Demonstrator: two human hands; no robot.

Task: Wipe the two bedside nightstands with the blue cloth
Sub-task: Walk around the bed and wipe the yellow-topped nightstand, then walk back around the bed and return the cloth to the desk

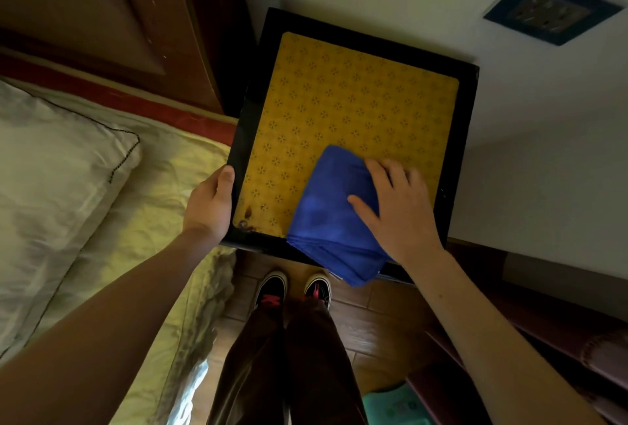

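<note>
One nightstand (343, 91) stands against the wall, its top a yellow patterned mat inside a black frame. The folded blue cloth (326, 217) lies on the mat's near right part and hangs over the front edge. My right hand (401, 207) lies flat on the cloth, fingers spread, pressing it down. My left hand (210, 203) grips the nightstand's near left edge, thumb on top of the black frame. A dark stain marks the mat's near left corner (246, 217). No second nightstand is in view.
The bed with a white pillow (51, 180) and yellow sheet (163, 207) lies left, under a dark wooden headboard (102, 17). A wall socket (550, 10) sits upper right. My shoes (292, 288) stand on the wooden floor; dark wooden furniture (543, 322) is at right.
</note>
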